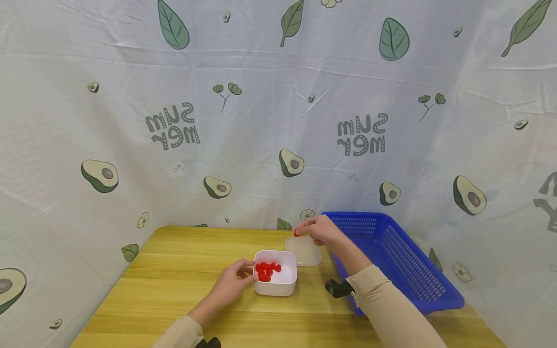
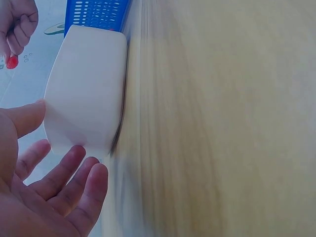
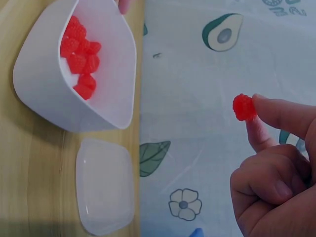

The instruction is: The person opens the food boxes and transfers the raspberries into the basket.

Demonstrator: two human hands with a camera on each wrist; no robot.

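Beige R sleeve (image 1: 391, 304) is nearest me on head view, off the R side of the white tub (image 1: 275, 289). R hand (image 1: 321, 229) is up past the tub's far R corner, thumb + fingertip pinching 1 red berry pc (image 3: 243, 107). L hand (image 1: 232, 282) is at the tub's L wall, thumb & fingers apart; I can't tell how firmly it's touching. Other red pcs (image 3: 77, 63) sit inside the tub, mostly twd its L side. Translucent lid (image 1: 304, 253) lies on the desk (image 1: 196, 263) just behind-R of the tub; blue basket (image 1: 354, 224) is further R.
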